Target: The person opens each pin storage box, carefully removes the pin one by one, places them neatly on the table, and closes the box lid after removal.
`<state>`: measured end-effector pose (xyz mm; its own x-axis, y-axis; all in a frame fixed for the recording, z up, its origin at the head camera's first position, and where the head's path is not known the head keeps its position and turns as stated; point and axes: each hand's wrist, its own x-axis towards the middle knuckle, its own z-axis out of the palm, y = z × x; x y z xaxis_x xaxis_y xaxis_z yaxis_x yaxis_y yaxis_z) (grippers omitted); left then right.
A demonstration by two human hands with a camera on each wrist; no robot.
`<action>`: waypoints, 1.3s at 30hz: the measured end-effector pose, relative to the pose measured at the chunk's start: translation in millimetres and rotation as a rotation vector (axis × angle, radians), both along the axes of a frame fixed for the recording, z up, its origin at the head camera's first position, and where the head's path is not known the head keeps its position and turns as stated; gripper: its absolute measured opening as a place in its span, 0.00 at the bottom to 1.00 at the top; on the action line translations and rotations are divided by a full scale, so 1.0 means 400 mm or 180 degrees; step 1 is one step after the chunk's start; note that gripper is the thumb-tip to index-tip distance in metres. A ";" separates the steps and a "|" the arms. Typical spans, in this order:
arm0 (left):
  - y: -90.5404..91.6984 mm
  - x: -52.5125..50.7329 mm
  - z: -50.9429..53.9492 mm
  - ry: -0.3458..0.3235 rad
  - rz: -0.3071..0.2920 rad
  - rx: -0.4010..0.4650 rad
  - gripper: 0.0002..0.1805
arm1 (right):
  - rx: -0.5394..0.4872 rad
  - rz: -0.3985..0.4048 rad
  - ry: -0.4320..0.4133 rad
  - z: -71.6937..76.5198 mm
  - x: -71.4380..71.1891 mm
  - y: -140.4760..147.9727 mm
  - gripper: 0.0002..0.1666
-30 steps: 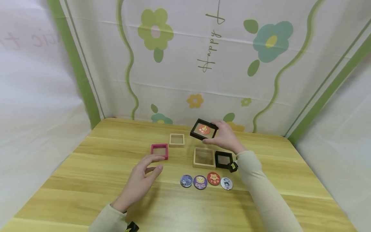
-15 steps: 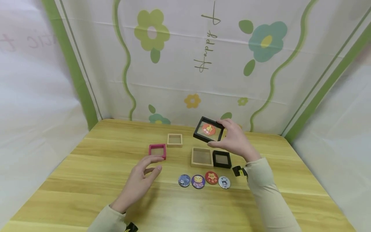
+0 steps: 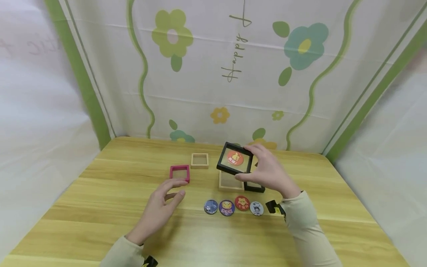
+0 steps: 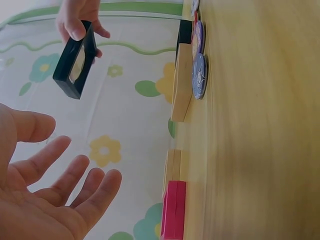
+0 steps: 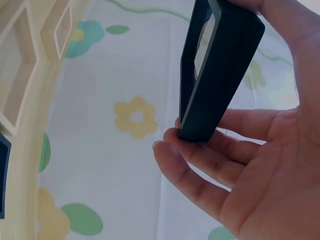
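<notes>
Above the table my right hand (image 3: pixel 271 172) grips a black display frame (image 3: pixel 220 163) by its right side, thumb at the near edge and fingers at the far edge. A red round badge with a yellow thumbs-up (image 3: pixel 235 158) shows inside its clear window. The frame is tilted and partly covers a larger wooden frame (image 3: pixel 231 188) and a smaller black frame (image 3: pixel 255 188) on the table. My left hand (image 3: pixel 160 207) hovers with relaxed, parted fingers just short of a pink frame (image 3: pixel 179 167); the left wrist view shows nothing in its grasp.
Beyond the pink frame lies a small wooden frame (image 3: pixel 199 166). In front of the larger frames sit a blue badge (image 3: pixel 211 207), a purple badge (image 3: pixel 227 208), a red star badge (image 3: pixel 242 203) and a white badge (image 3: pixel 257 208). A flowered curtain (image 3: pixel 200 85) closes off the table's back.
My right hand first lifted the black display frame slightly and drew it right, then lowered it towards the table. My left hand has stayed nearly still.
</notes>
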<state>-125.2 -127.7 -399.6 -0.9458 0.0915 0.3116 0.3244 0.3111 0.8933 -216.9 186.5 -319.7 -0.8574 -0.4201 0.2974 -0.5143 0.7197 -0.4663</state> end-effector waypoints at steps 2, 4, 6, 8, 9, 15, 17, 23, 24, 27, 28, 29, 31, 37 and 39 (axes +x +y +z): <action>0.000 0.000 0.001 -0.0004 0.0012 -0.0002 0.14 | 0.0011 0.0061 0.0031 -0.002 0.007 -0.010 0.58; 0.000 -0.001 0.001 -0.0015 0.0002 -0.0011 0.14 | 0.0047 0.0129 0.0051 -0.006 0.015 -0.020 0.59; 0.000 -0.001 0.001 -0.0004 -0.0040 -0.0009 0.14 | 0.0080 0.0210 0.0050 -0.014 0.022 -0.028 0.59; -0.002 -0.003 0.001 0.0025 -0.0068 -0.0003 0.15 | 0.0122 0.0279 0.0055 -0.024 0.029 -0.035 0.60; -0.003 -0.004 0.001 0.0055 -0.0080 0.0006 0.15 | 0.0153 0.0308 0.0064 -0.030 0.032 -0.039 0.60; -0.014 -0.007 0.007 0.0200 -0.0165 0.0022 0.22 | 0.0304 0.0454 0.0124 -0.066 0.052 -0.071 0.59; -0.016 -0.004 0.008 0.0259 -0.0229 -0.0113 0.28 | 0.0345 0.0517 0.0105 -0.077 0.063 -0.085 0.59; -0.015 0.004 0.006 0.0473 -0.0336 -0.0611 0.47 | 0.0399 0.0733 0.0048 -0.104 0.101 -0.121 0.60; -0.014 0.005 0.006 0.0480 -0.0360 -0.0639 0.48 | 0.0393 0.0765 0.0028 -0.108 0.106 -0.124 0.60; -0.010 0.004 0.001 0.0473 -0.0431 -0.0726 0.53 | 0.0351 0.0800 -0.0021 -0.119 0.116 -0.128 0.60; -0.008 0.004 -0.001 0.0476 -0.0456 -0.0754 0.54 | 0.0323 0.0810 -0.0032 -0.123 0.119 -0.128 0.59; -0.006 0.004 -0.003 0.0483 -0.0489 -0.0782 0.55 | 0.0289 0.0818 -0.0031 -0.126 0.120 -0.128 0.59; -0.002 0.004 -0.007 0.0464 -0.0546 -0.0825 0.55 | 0.0224 0.0838 -0.0025 -0.131 0.123 -0.129 0.59; 0.009 0.009 -0.014 0.0397 -0.0661 -0.0792 0.55 | 0.0117 0.0919 -0.0013 -0.138 0.129 -0.131 0.59; 0.010 0.011 -0.015 0.0412 -0.0651 -0.0801 0.55 | 0.0074 0.0974 -0.0038 -0.140 0.130 -0.135 0.58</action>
